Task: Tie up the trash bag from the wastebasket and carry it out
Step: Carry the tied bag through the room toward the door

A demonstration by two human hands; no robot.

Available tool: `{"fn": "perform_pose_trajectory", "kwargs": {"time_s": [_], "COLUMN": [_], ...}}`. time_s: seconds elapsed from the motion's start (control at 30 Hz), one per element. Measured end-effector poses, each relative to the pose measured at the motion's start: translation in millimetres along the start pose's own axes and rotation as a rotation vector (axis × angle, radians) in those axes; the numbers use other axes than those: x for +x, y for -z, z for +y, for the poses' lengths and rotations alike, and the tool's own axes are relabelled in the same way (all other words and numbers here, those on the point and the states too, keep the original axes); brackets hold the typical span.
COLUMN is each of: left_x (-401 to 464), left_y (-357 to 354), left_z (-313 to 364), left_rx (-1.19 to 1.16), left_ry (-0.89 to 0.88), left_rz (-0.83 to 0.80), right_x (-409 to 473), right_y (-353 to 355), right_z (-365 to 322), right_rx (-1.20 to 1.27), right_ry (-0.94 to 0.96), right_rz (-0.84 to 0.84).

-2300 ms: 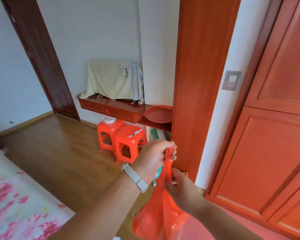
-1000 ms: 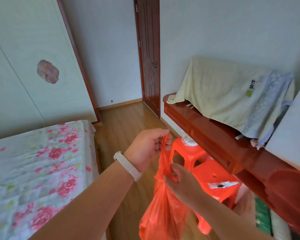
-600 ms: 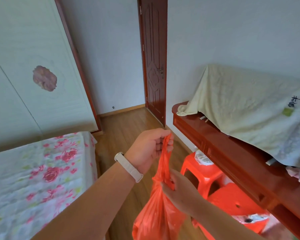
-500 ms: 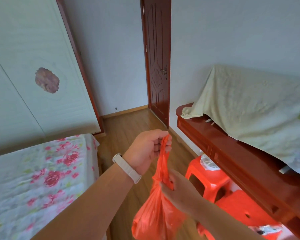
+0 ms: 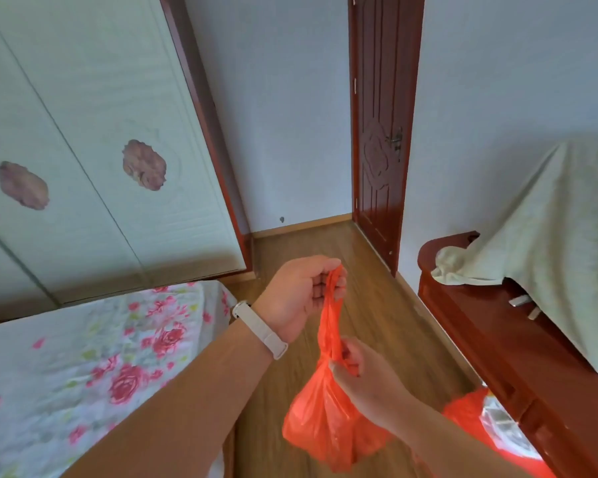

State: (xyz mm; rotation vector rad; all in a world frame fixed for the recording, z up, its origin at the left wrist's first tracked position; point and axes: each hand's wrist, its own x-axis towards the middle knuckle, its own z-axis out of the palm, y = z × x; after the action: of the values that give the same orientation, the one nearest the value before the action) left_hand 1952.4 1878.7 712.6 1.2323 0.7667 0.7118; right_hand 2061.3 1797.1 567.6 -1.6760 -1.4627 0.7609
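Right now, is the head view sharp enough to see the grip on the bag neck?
Head view: wide-angle bends the wardrobe edges; soft, even daylight, no glare; the trash bag and both hands, left hand, right hand, are slightly soft but readable.

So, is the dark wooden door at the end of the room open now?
No, the door sits shut in its frame, with its handle showing and no gap to another room.
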Motion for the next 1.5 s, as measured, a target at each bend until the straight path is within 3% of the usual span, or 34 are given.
{"fn": "perform_pose_trajectory", "kwargs": {"time_s": [0.3, 0.8, 1.0, 1.5], "left_x": [153, 454, 546, 815], "left_y": [10, 78, 94, 110], "left_z": [20, 32, 49, 32], "left_rx": [-0.05, -0.044, 0.01, 0.14], "left_ry": [-0.01, 0.069, 0.091, 0.156], "left_rz": [0.025, -0.289, -0.337, -0.221], "right_x": [144, 407, 505, 761], "right_y": [56, 76, 80, 135], "right_z": [26, 70, 92, 186], "right_rx": [0.005, -0.025, 0.049, 0.147], "right_ry": [-0.042, -0.336, -0.417, -0.495], "right_rz": [-0.028, 0.174, 0.273, 0.142]}}
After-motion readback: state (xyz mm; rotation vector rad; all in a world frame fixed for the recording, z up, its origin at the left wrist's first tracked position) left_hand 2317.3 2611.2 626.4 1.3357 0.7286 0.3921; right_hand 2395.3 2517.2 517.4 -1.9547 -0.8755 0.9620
